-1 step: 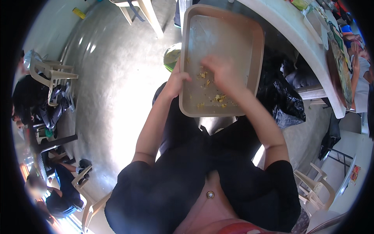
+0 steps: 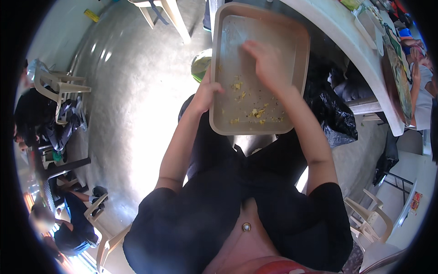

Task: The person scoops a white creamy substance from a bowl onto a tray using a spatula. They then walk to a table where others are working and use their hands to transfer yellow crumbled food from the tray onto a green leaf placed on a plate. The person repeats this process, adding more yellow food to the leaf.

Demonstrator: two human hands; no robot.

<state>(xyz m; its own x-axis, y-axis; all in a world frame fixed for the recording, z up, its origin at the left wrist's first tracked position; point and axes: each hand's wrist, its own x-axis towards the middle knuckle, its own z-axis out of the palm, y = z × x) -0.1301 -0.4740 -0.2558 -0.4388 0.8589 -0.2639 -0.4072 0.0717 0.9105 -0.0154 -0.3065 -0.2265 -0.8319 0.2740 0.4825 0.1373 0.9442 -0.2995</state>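
A brown rectangular tray point(image 2: 299, 112) rests over my lap, tilted across my knees. Along its left rim my left hand point(image 2: 207, 95) is closed, with the thumb over the inside edge and the other fingers out of sight beneath. My right hand point(image 2: 269, 64) is inside the tray, over its middle, and motion smears its fingers. Yellow crumbs point(image 2: 258, 112) and dark specks lie scattered over the near half of the tray, with a small cluster nearer my left thumb.
A green-rimmed bucket point(image 2: 200, 65) stands on the floor left of the tray. To the right are a black plastic bag point(image 2: 336, 119) and a white table point(image 2: 365, 64) holding containers. White plastic chairs point(image 2: 61, 84) and other people are at the left; another person sits beyond the table.
My right hand has moved slightly up and right, away from the crumbs, uncovering more of them. The tray has shifted a little upward; my left hand keeps its grip.
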